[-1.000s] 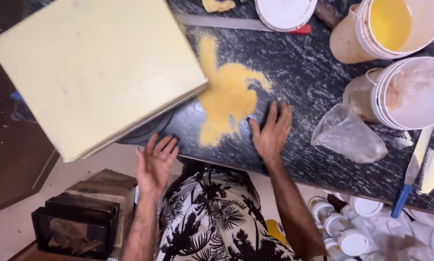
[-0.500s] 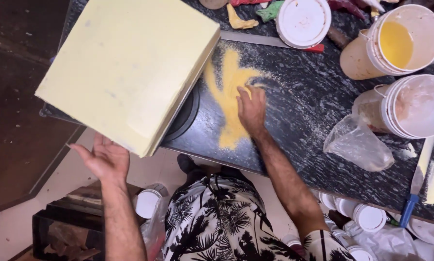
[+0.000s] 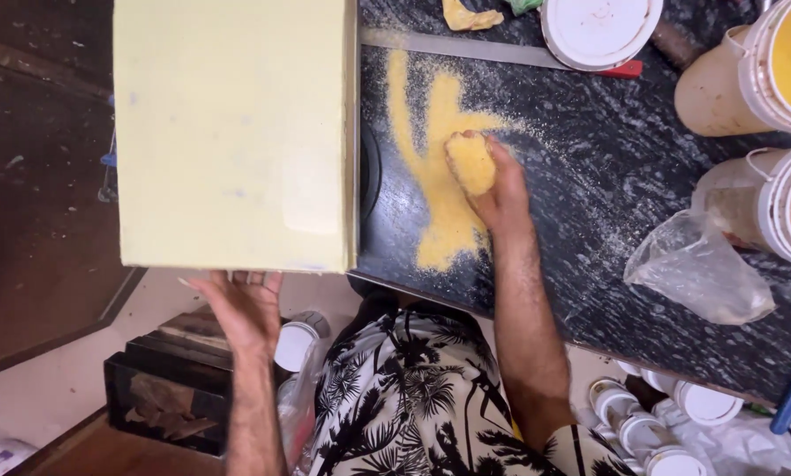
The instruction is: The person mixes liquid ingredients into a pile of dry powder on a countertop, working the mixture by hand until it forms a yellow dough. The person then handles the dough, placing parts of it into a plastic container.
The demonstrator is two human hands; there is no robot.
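Dark speckled stone desk [image 3: 607,220], pretty messy, with tubs and lids crowding the far side and a reddish floor off to one side. Biggest change from a second ago: the pale yellow foam slab [image 3: 237,132] was sitting skewed, corner toward the person, and now it's swung round so its edges run square with the desk edge. The left hand [image 3: 241,308] went from flat on the desk to under the slab's near edge, fingers spread wide, propping it rather than gripping. So the slab looks freshly lined up and steadied.

The right hand [image 3: 492,181] was flat and splayed on the yellow powder [image 3: 444,176] before; now it's cupped round a lump of it, scooped up off the smear. I'd guess the powder's being gathered, not spread.

The slab is close to square, its slightly longer side running away from the person, overhanging the desk's left end. The powder streak also runs near-to-far, just right of the slab. A crumpled clear plastic bag [image 3: 700,269] lies well to the right, next to the white buckets [image 3: 766,79].
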